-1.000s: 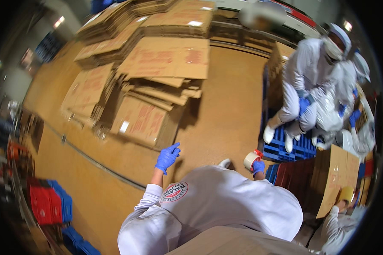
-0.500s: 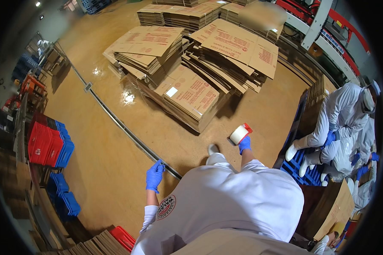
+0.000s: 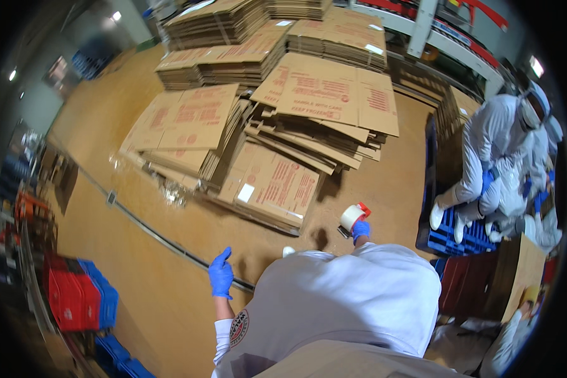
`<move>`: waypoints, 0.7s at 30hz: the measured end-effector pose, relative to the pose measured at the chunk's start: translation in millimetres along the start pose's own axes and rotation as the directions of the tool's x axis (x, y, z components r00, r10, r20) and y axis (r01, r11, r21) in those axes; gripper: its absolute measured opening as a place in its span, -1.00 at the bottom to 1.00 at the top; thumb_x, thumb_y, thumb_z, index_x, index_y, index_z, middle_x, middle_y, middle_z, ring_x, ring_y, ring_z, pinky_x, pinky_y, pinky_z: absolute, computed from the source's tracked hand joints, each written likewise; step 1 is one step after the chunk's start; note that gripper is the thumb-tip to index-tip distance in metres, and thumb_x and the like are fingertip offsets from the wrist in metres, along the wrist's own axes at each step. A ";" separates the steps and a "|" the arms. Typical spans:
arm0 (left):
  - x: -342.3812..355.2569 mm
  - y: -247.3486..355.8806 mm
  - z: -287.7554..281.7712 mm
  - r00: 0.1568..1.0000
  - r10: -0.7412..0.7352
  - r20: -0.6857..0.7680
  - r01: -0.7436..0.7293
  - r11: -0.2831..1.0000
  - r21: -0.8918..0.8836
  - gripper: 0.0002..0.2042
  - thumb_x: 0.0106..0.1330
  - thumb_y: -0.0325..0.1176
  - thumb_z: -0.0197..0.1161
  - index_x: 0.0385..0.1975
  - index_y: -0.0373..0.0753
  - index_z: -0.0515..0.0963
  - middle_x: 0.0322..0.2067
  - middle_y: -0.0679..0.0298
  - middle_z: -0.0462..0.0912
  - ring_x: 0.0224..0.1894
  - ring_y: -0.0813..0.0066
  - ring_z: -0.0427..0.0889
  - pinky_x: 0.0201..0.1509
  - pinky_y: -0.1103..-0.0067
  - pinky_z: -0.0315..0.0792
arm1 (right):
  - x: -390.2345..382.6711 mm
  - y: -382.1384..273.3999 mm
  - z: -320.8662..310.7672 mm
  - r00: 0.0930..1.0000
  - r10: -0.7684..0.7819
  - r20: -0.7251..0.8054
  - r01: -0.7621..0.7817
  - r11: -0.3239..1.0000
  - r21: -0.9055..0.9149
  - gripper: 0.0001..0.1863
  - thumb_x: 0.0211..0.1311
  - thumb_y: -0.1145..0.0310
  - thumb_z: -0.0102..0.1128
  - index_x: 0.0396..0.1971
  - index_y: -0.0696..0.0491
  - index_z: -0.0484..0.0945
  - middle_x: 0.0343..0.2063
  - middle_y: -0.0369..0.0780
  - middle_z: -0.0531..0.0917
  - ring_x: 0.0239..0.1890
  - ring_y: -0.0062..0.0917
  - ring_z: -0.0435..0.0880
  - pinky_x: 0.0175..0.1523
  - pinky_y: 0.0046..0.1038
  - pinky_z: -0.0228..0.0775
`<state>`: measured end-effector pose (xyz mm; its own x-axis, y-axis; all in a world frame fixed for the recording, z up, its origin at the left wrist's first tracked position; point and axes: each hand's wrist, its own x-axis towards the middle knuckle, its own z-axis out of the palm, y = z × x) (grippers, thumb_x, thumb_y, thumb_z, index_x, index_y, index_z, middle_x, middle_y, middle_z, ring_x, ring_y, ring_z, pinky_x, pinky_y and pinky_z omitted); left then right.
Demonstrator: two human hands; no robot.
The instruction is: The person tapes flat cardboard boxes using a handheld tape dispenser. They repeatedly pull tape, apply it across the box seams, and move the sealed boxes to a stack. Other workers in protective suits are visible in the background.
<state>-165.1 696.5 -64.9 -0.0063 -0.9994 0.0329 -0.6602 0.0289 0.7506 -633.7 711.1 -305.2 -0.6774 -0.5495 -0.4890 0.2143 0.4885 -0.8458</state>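
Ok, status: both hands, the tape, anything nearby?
Right hand gripping tape dispenser. Left hand appears empty, apart from everything. Stacks of flattened cartons ahead, co-workers off right.

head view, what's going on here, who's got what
A person's gloved right hand holds a tape dispenser out in front. The gloved left hand, with nothing visible in it, is held out over the floor. Ahead are stacks of flattened boxes, touched by neither hand. To the right, a co-worker sits by a blue pallet.
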 end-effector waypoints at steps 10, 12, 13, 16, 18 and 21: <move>209.0 -24.8 -80.3 0.919 0.387 -0.081 -0.349 0.890 0.292 -0.41 -0.16 -0.69 -0.10 0.04 -0.26 0.26 0.03 0.11 0.29 0.10 0.21 0.21 0.14 0.46 0.14 | 19.3 -61.7 104.4 0.990 -0.136 0.034 0.121 0.949 0.291 -0.64 0.06 0.17 0.04 -0.23 0.11 0.46 -0.35 -0.24 0.56 -0.31 -0.45 0.55 -0.22 -0.42 0.41; 248.7 -10.3 -96.2 0.884 0.465 -0.042 -0.407 0.812 0.418 -0.31 -0.17 -0.65 0.02 0.13 -0.23 0.09 0.14 0.13 0.10 0.21 0.16 0.00 0.19 0.39 0.04 | 13.6 -64.2 95.2 0.994 -0.109 -0.028 0.112 0.954 0.278 -0.65 0.06 0.17 0.04 -0.23 0.11 0.46 -0.35 -0.24 0.56 -0.31 -0.45 0.55 -0.21 -0.43 0.40; 264.8 -2.5 -104.8 0.890 0.456 -0.014 -0.394 0.782 0.482 -0.23 -0.18 -0.61 0.11 0.17 -0.20 -0.01 0.19 0.14 -0.02 0.24 0.14 -0.11 0.21 0.34 -0.02 | 7.7 -61.7 88.2 0.994 -0.086 -0.065 0.101 0.957 0.273 -0.65 0.06 0.17 0.04 -0.23 0.11 0.46 -0.35 -0.24 0.56 -0.31 -0.45 0.55 -0.21 -0.43 0.40; 313.6 23.0 -123.1 0.960 0.267 0.084 -0.256 0.717 0.648 0.05 -0.31 -0.44 0.36 0.21 -0.13 -0.24 0.24 0.19 -0.30 0.27 0.07 -0.35 0.22 0.16 -0.17 | -16.7 -38.7 58.8 0.976 0.017 -0.219 0.043 0.963 0.267 -0.65 0.05 0.17 0.05 -0.24 0.10 0.46 -0.35 -0.24 0.56 -0.31 -0.45 0.55 -0.21 -0.43 0.40; 349.2 14.0 -132.1 0.971 0.191 0.141 -0.233 0.644 0.729 0.29 -0.56 -0.24 0.51 0.21 -0.07 -0.37 0.25 0.21 -0.44 0.26 0.03 -0.45 0.16 -0.04 -0.32 | -40.3 -25.0 49.0 0.943 0.089 -0.320 0.000 0.964 0.267 -0.65 0.05 0.17 0.05 -0.24 0.10 0.46 -0.35 -0.24 0.56 -0.31 -0.45 0.55 -0.20 -0.43 0.40; 391.4 5.2 -141.1 0.958 0.104 0.267 -0.280 0.534 0.797 0.32 -0.63 -0.17 0.52 0.21 -0.08 -0.35 0.25 0.20 -0.44 0.26 0.05 -0.47 0.15 -0.05 -0.36 | -75.1 -11.7 61.5 0.875 0.182 -0.449 -0.045 0.953 0.299 -0.66 0.05 0.17 0.06 -0.24 0.10 0.46 -0.35 -0.25 0.56 -0.31 -0.45 0.54 -0.20 -0.43 0.40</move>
<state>-64.9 307.9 45.0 -0.2753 -0.9590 -0.0671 -0.9499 0.2821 -0.1344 -542.1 704.9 -271.7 -0.8694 -0.0880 -0.4861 0.4452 0.2872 -0.8481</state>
